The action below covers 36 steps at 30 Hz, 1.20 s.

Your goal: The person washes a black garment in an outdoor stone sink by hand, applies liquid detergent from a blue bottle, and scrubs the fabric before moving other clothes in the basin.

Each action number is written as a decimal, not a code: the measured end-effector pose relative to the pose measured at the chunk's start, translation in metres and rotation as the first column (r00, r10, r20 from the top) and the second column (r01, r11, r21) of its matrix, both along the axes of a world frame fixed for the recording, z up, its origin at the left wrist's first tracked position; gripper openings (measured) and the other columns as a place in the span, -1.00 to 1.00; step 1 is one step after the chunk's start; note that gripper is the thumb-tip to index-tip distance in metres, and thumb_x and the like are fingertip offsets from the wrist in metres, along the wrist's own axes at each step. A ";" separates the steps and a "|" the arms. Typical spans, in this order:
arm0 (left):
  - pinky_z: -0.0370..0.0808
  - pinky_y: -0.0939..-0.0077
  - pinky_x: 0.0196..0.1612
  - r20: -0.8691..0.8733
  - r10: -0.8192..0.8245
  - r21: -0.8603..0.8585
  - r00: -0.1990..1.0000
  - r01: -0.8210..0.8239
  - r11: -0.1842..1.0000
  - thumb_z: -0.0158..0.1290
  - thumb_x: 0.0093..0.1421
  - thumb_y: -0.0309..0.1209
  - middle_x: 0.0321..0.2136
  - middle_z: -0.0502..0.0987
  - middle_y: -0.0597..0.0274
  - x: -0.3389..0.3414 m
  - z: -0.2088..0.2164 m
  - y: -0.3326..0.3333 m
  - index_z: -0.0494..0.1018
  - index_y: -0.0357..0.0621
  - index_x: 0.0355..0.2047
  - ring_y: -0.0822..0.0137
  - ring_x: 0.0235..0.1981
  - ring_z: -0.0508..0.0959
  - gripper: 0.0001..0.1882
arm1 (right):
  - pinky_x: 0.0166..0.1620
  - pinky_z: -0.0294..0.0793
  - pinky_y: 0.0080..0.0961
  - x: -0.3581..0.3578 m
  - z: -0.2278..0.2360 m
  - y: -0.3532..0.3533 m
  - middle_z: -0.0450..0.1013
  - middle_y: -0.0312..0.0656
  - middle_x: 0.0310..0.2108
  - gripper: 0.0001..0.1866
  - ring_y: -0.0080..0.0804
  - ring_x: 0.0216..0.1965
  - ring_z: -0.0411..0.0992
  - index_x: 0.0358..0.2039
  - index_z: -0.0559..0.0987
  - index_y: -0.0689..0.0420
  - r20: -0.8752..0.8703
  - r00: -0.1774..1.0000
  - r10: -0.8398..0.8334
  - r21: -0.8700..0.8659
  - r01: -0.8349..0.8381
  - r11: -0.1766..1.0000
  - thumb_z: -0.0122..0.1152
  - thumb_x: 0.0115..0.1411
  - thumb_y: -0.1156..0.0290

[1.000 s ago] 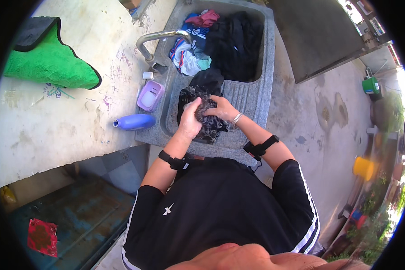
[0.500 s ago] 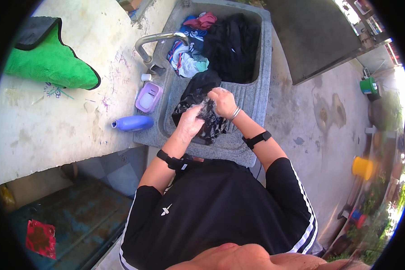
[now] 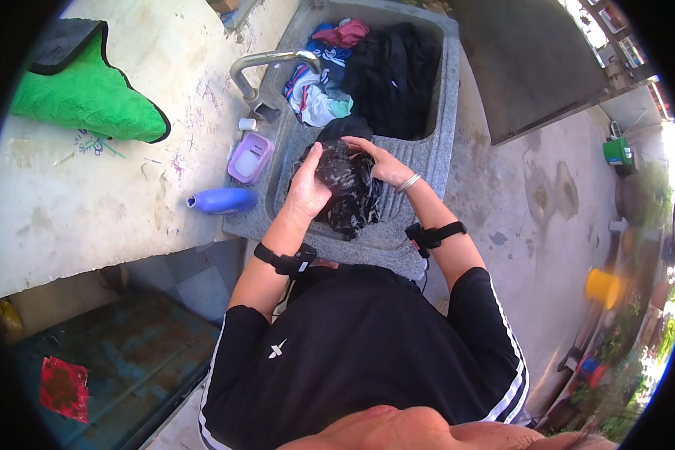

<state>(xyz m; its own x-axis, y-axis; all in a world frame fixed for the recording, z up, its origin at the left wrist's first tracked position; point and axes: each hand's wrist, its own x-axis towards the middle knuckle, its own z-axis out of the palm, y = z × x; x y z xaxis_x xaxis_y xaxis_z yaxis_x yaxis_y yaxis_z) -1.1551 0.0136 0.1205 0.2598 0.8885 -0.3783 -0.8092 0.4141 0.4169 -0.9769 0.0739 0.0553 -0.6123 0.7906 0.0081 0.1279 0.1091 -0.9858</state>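
A bunched black garment (image 3: 343,184), wet and streaked with suds, sits between my hands over the ribbed washboard (image 3: 409,161) of a grey stone sink (image 3: 448,90). My left hand (image 3: 308,191) grips the bundle from the left side, thumb pointing up. Cupped round its right upper side is my right hand (image 3: 386,163), with a bangle at the wrist; some of its fingers are hidden behind the cloth. Loose folds hang down toward the sink's near edge. Just beyond lies more dark cloth (image 3: 346,129).
The sink's deep basin holds black clothes (image 3: 397,75), a white-and-blue garment (image 3: 311,97) and a red cloth (image 3: 343,33). A metal faucet (image 3: 277,58) arches over its left edge. Nearby are a purple soap dish (image 3: 250,157), a blue bottle (image 3: 223,201) and a green towel (image 3: 90,105).
My hands have moved apart, from pinching and rubbing the black garment close together to cupping its gathered bundle from both sides. The view has shifted slightly.
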 end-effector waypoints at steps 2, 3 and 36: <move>0.40 0.28 -0.01 0.020 0.000 0.031 1.000 0.000 1.000 -0.15 0.28 -0.13 -0.16 0.48 0.07 -0.007 -0.005 0.007 0.36 -0.32 -0.09 0.24 -0.14 0.48 -0.55 | 0.05 0.29 -0.46 0.001 0.013 -0.008 0.40 -0.14 -0.10 -0.22 -0.33 -0.05 0.36 0.07 0.24 0.19 0.093 0.978 0.186 0.040 -0.191 0.981 0.28 -0.26 0.61; 0.41 0.30 -0.02 -0.031 -0.044 0.044 0.999 0.046 0.998 -0.13 0.28 -0.14 -0.16 0.48 0.09 -0.006 -0.007 0.003 0.36 -0.31 -0.09 0.25 -0.14 0.48 -0.56 | 0.03 0.31 -0.48 -0.005 0.021 -0.011 0.41 -0.15 -0.13 -0.28 -0.35 -0.09 0.37 0.02 0.28 0.21 0.029 0.990 0.140 -0.043 -0.139 0.989 0.30 -0.25 0.60; 0.24 0.37 0.12 -0.898 -0.172 -0.092 0.406 0.211 0.973 0.23 -0.02 -0.21 0.15 0.18 -0.05 -0.015 -0.115 0.001 0.02 -0.25 0.21 0.16 0.14 0.23 -0.11 | -0.21 0.31 -0.59 0.009 0.061 -0.003 0.33 -0.29 -0.43 -0.71 -0.43 -0.32 0.35 -0.35 0.38 0.16 -0.239 0.947 -0.213 -0.068 0.202 0.977 0.04 -0.19 0.59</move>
